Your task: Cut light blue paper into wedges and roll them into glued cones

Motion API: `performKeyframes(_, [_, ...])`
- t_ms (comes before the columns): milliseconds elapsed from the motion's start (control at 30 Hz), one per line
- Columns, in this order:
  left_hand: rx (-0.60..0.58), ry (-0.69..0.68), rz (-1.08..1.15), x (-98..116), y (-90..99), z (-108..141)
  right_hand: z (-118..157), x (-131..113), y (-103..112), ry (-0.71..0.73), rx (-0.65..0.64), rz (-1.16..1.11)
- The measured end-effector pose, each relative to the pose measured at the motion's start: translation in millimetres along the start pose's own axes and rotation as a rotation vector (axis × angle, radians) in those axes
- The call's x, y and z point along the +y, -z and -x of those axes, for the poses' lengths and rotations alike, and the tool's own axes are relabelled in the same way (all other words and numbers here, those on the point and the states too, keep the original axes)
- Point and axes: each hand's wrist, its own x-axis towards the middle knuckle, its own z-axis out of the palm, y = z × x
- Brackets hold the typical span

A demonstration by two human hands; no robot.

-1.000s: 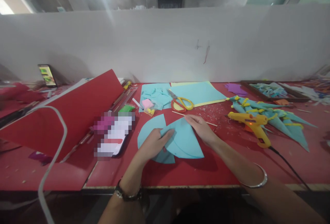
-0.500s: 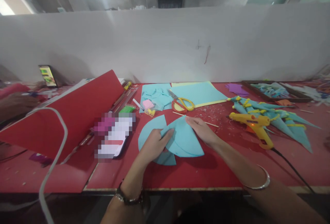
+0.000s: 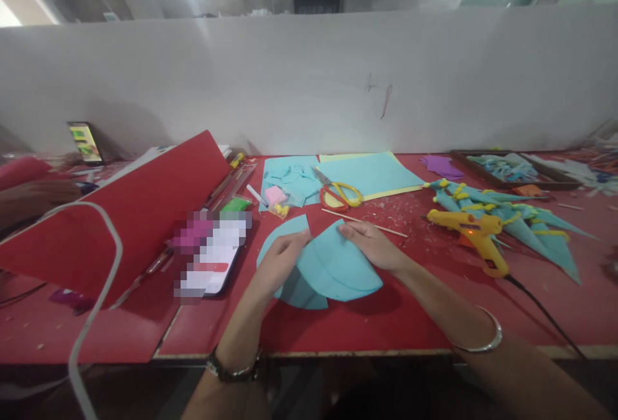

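Note:
A light-blue sheet of paper (image 3: 340, 268) with a rounded edge is held up between my hands, and a curved line runs across it. My right hand (image 3: 374, 246) pinches its upper corner between thumb and fingers. At the paper's left edge my left hand (image 3: 282, 257) is closed on it, with the fingers behind partly hidden. Under them a second rounded light-blue paper piece (image 3: 306, 296) lies on the red table, partly covered. A thin wooden stick (image 3: 386, 229) lies just beyond my right hand.
Scissors (image 3: 344, 196) with red and yellow handles rest behind the hands, beside blue paper sheets (image 3: 371, 174). To the right, a yellow glue gun (image 3: 470, 233) with a cord lies by blue paper cones (image 3: 526, 230). A phone (image 3: 217, 259) and a red board (image 3: 159, 214) are left.
My left hand has shifted slightly left along the held paper, its thumb no longer lying across the front. The paper has turned a little and its curved line shows more.

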Motion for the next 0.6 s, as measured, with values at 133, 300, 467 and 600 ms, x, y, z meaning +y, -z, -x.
performKeyframes(133, [-0.137,-0.056,-0.042,3.0,0.6,-0.4,3.9,-0.8,-4.3,-0.040,-0.223,0.057])
performKeyframes(300, [-0.263,-0.182,-0.282,-2.3,-4.4,3.2,6.3,-0.5,-5.1,0.085,-0.386,0.301])
performKeyframes(467, [-0.321,-0.225,-0.344,-2.0,-6.8,3.1,6.5,2.0,-2.9,0.160,-0.477,0.390])
performKeyframes(600, [-0.304,-0.277,-0.411,0.8,-7.6,2.3,6.4,3.2,-4.4,0.146,-0.476,0.406])
